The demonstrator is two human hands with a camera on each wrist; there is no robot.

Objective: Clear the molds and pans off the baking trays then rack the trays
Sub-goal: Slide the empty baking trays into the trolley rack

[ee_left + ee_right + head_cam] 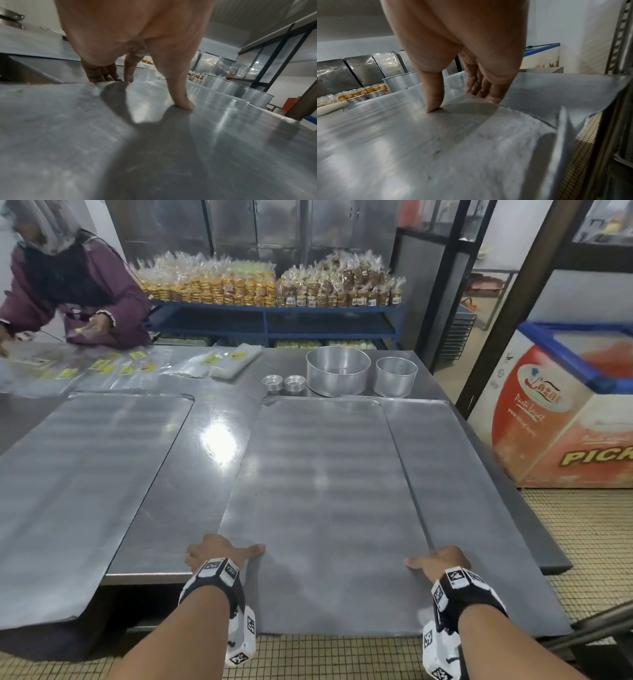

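Left hand [219,553] and right hand [440,559] grip the side edges of the near baking tray [325,474], thumbs pressed on top, fingers curled over the edges. This bare tray overhangs the worktop [191,474] toward the person and overlaps a second tray [455,474] at right. A third tray [78,474] lies well apart at left. Beyond stand two round pans [337,371] and stacked small molds [284,383], just beside the tray's far edge. Risk: a careless lift may drag the lower tray or knock the molds.
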